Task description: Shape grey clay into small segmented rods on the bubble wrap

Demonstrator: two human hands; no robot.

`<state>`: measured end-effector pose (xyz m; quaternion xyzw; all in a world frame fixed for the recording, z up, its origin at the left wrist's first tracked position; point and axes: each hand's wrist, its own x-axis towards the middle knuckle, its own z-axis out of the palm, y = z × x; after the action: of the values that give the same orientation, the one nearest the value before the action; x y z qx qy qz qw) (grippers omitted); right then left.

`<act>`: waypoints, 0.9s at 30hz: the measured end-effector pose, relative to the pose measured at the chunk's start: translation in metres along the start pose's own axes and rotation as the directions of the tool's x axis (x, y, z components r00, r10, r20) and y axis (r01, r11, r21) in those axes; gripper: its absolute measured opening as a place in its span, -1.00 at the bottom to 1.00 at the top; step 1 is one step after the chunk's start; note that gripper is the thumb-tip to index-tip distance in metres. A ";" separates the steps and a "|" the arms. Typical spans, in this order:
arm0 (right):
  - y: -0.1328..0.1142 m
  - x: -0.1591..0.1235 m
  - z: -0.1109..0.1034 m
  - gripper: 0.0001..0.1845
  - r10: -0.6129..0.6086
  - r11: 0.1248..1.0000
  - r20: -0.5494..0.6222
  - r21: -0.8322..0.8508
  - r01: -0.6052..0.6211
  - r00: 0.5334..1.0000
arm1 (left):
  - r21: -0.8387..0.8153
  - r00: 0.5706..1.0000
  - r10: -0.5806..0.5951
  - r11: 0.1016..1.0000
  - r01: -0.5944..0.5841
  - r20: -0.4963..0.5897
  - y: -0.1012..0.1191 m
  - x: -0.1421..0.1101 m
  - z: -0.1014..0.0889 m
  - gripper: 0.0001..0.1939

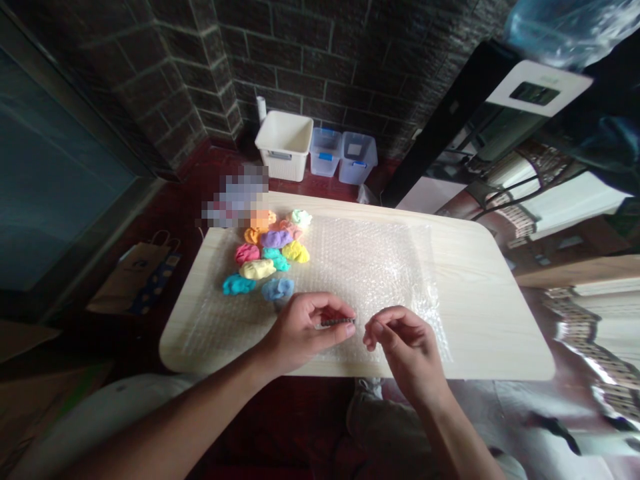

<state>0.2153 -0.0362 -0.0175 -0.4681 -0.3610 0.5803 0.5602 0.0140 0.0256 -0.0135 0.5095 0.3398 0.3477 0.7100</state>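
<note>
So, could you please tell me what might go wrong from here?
The thin dark strip sits at the fingertips of the left hand, so it could slip free. The grey-blue lump lies close by that hand and might get brushed. The bubble wrap looks rumpled at its right side and could snag or shift.

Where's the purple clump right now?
In the head view, the purple clump sits on the bubble wrap toward the table's left side, just above the teal clump and left of the yellow one.
</note>
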 end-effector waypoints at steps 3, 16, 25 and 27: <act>0.000 -0.001 0.000 -0.92 -0.003 1.000 0.005 -0.010 0.003 1.000 | 0.005 1.000 0.003 1.000 -0.003 -0.006 0.000 0.000 0.000 -0.82; -0.005 0.002 0.005 -0.86 0.042 0.996 -0.017 0.078 -0.040 0.999 | -0.004 1.000 0.003 1.000 -0.003 -0.015 -0.002 0.000 -0.001 -0.83; -0.008 0.002 0.006 -0.74 0.068 0.991 -0.032 0.118 -0.064 0.997 | 0.018 1.000 -0.003 1.000 0.004 -0.008 0.001 0.000 -0.001 -0.80; -0.005 0.001 0.004 -0.77 0.054 0.996 -0.043 0.073 -0.050 0.998 | 0.021 1.000 0.002 1.000 -0.001 -0.008 0.002 0.000 -0.001 -0.80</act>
<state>0.2130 -0.0344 -0.0113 -0.4696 -0.3150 0.5968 0.5693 0.0129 0.0264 -0.0114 0.5158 0.3457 0.3467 0.7030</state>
